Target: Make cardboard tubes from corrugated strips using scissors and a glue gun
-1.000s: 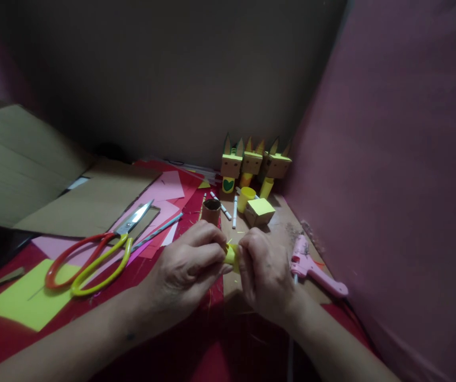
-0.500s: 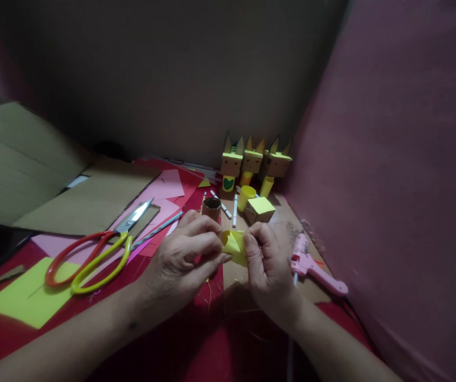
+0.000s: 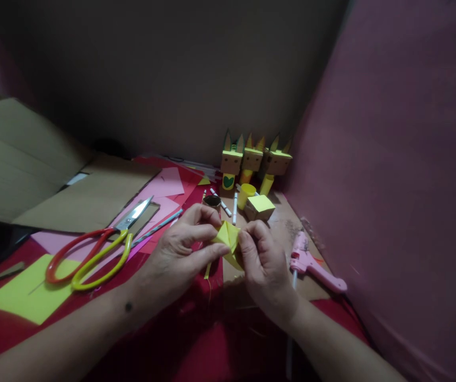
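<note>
A small piece of folded yellow paper [image 3: 228, 237] is held up between my two hands, above the front of the cardboard. My left hand [image 3: 190, 241] pinches its left side between thumb and fingers. On the other side, the thumb and curled fingers of my right hand [image 3: 262, 260] grip its right edge. Just beyond my left fingers stands a brown cardboard tube [image 3: 212, 201], its lower part hidden. A yellow paper tube [image 3: 246, 195] and a small cardboard box with a yellow top [image 3: 260, 207] lie behind my right hand.
Large scissors [image 3: 104, 241] lie at left over pink sheets and a yellow sheet [image 3: 25, 289]. A pink glue gun [image 3: 311, 265] rests at right. Several white pens [image 3: 235, 208] and three box-headed cardboard figures [image 3: 231, 164] are at the back. A cardboard sheet [image 3: 88, 196] lies far left.
The yellow paper has turned and shifted slightly left in my fingers, its folded point now facing up. My left thumb reaches further along it, and both hands stay close together.
</note>
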The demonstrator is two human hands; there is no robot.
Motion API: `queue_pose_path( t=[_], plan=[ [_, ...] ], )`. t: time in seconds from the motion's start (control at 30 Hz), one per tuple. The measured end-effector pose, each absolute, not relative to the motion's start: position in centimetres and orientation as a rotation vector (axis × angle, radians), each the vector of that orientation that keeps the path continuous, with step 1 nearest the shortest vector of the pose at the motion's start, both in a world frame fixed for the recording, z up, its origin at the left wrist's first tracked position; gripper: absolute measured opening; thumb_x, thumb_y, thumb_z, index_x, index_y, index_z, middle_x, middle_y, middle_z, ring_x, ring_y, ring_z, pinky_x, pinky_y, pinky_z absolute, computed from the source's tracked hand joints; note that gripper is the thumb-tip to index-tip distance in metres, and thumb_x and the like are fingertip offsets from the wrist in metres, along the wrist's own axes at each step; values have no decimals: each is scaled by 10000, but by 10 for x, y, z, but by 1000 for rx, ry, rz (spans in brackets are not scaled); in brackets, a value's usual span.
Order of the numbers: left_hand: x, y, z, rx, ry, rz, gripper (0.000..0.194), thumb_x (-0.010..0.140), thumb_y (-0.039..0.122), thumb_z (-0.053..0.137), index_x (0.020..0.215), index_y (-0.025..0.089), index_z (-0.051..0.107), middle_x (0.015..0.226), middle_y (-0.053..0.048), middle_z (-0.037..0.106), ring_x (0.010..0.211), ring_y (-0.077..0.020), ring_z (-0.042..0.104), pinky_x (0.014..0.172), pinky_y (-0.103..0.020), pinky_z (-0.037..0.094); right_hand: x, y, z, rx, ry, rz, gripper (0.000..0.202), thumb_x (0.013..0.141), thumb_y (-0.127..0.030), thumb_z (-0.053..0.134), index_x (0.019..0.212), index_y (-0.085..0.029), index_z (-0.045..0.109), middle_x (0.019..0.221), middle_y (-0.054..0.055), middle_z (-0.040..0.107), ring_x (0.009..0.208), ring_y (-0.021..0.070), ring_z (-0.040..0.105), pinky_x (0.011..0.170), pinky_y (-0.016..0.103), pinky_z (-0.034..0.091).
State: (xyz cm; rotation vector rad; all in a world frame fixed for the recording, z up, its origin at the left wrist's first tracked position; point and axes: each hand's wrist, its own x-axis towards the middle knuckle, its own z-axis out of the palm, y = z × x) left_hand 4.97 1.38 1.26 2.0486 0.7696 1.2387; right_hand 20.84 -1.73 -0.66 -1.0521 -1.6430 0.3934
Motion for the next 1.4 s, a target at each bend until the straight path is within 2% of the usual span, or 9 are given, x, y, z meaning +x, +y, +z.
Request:
queue_pose_path(
  t=[0.2,0.37,0.53,0.63,0.73,0.83,0.93,1.07,1.4],
  plan=[
    [51,7,19,2069,846,1244,236,828,132,608,600,193,620,957,-12,514,907,-144,530,865,-266,449,208,-20,-10,-1003,-1607,424,148,949,-171,410,814,-206,460,757,-22,434,648,99,446,594,247,387],
    [52,8,18,2017,890,1197,220,847,174,574,633,189,623,1003,-29,501,963,-165,520,951,-314,416,208,-16,-11,-997,-1604,492,146,950,-197,425,809,-213,457,733,-26,432,625,100,437,567,248,375],
    [51,9,18,2011,984,1221,199,823,228,590,633,193,635,1011,-35,491,971,-183,511,941,-334,413,207,-14,-9,-986,-1524,652,171,971,-242,407,807,-218,450,705,-33,453,592,98,424,544,237,379],
    [50,11,19,1916,1000,1134,193,822,270,581,656,192,641,981,-37,525,911,-187,538,869,-342,439,208,-14,-8,-1027,-1584,557,182,968,-246,401,797,-213,454,719,-22,454,615,107,437,568,249,388],
    [48,14,20,1827,1006,998,185,833,293,556,706,189,642,850,-28,572,805,-181,555,754,-324,451,210,-14,-6,-1100,-1706,442,211,965,-245,400,766,-202,457,732,-2,464,662,128,465,606,272,397],
    [47,15,21,1803,1037,988,201,830,300,560,682,184,631,773,-14,566,757,-170,546,710,-304,445,212,-13,-5,-1135,-1846,294,201,942,-289,469,766,-194,462,737,13,477,689,150,471,633,296,397],
    [48,13,21,1827,999,1006,267,858,310,537,643,179,627,794,-17,560,759,-161,548,712,-293,450,213,-13,-6,-1112,-1953,98,167,942,-284,468,804,-191,453,742,25,488,683,162,465,633,309,392],
    [50,8,18,1903,915,1067,258,888,271,515,699,180,664,886,-34,577,852,-164,580,776,-289,469,214,-12,-7,-1103,-2049,-8,147,960,-213,385,827,-189,445,756,49,517,695,178,479,640,324,402],
    [51,3,17,2169,938,1284,298,889,158,499,608,172,597,884,-36,593,816,-141,580,710,-254,465,211,-14,-6,-1069,-1923,-201,111,897,-118,368,876,-211,427,706,13,463,638,165,451,572,299,381]
  ],
)
